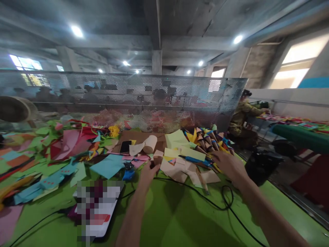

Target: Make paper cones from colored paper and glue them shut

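My left hand (149, 171) is closed in a pinch on a small brown folded paper (157, 160), over the middle of the green table. My right hand (227, 165) reaches forward with its fingers stretched out, at the near edge of a heap of pointed paper cones (205, 139) in brown, yellow and blue. Its fingertips are partly blurred against the heap. Between the hands lie pale paper pieces (174, 168), a blue pen-like thing (194, 160) and a light brown stick-like tool (202, 181). A small blue object (128, 174) rests left of my left hand.
Coloured paper scraps (69, 144) pile up on the left. A paper roll (149, 144) and a phone (125, 146) lie at the back, before a perforated metal screen (154, 99). A black cable (190, 187) crosses the green table (180, 219). Another person (241, 115) sits far right.
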`<state>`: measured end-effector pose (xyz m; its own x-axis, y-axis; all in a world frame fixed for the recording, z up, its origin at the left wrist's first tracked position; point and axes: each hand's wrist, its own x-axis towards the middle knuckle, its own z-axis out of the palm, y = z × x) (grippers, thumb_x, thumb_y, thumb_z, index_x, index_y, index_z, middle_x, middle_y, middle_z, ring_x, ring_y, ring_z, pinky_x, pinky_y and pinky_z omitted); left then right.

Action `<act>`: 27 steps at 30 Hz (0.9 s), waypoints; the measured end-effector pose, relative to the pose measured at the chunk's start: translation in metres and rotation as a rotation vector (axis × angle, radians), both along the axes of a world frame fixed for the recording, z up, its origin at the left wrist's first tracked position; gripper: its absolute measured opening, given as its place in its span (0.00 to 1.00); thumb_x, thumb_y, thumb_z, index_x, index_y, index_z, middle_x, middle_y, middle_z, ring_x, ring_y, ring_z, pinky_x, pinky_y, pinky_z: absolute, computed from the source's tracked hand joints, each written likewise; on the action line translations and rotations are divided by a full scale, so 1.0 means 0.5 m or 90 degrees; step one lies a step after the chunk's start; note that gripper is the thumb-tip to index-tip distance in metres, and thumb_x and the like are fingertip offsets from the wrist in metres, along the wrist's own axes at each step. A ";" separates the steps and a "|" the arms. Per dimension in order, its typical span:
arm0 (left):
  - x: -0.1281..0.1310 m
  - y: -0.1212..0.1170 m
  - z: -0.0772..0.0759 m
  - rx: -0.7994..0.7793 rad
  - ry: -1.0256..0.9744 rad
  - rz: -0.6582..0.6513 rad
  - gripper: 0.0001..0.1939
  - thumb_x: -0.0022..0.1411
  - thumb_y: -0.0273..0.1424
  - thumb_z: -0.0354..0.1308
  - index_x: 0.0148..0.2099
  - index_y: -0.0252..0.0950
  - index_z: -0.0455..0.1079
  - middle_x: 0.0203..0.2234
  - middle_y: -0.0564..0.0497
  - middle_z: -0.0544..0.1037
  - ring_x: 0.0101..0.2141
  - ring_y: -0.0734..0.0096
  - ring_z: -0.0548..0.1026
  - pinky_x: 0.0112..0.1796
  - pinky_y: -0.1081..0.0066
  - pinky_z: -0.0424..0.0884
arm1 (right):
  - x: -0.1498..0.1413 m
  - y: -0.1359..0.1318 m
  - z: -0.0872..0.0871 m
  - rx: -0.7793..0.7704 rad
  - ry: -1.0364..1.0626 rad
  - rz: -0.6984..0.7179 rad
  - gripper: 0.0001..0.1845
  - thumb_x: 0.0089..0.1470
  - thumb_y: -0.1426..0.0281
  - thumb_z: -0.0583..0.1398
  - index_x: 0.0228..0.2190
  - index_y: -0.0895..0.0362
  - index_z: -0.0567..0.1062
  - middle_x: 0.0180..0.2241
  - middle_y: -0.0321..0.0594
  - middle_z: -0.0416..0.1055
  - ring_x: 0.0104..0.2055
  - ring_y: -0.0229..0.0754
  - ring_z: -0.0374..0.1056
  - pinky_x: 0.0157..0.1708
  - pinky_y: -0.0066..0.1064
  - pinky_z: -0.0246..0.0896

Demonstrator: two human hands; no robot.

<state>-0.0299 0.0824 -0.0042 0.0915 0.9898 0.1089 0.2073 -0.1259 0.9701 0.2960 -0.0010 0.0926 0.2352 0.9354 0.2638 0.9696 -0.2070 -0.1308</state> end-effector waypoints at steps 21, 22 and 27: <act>0.032 -0.052 0.011 0.209 0.534 0.189 0.24 0.64 0.26 0.54 0.63 0.41 0.63 0.59 0.47 0.69 0.60 0.59 0.63 0.59 0.62 0.59 | -0.121 -0.217 -0.238 -0.002 0.434 0.493 0.10 0.60 0.67 0.59 0.41 0.51 0.78 0.38 0.40 0.80 0.39 0.40 0.77 0.40 0.24 0.71; 0.046 -0.062 0.011 0.233 0.546 0.120 0.24 0.66 0.28 0.53 0.63 0.44 0.62 0.60 0.49 0.69 0.61 0.60 0.62 0.60 0.62 0.58 | -0.120 -0.216 -0.237 -0.009 0.424 0.506 0.10 0.60 0.69 0.58 0.42 0.52 0.78 0.39 0.40 0.80 0.40 0.40 0.77 0.40 0.24 0.71; 0.090 -0.097 -0.005 0.224 0.640 -0.180 0.21 0.72 0.43 0.41 0.64 0.54 0.60 0.65 0.56 0.63 0.64 0.61 0.59 0.62 0.49 0.52 | -0.116 -0.214 -0.254 -0.002 0.394 0.558 0.11 0.58 0.72 0.59 0.43 0.52 0.77 0.38 0.40 0.80 0.40 0.39 0.77 0.40 0.23 0.71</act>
<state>0.0153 0.0341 -0.0067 0.5146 0.8475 0.1302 0.8022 -0.5295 0.2760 0.2382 -0.1079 -0.0342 -0.4269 0.8432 0.3268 0.5451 0.5283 -0.6510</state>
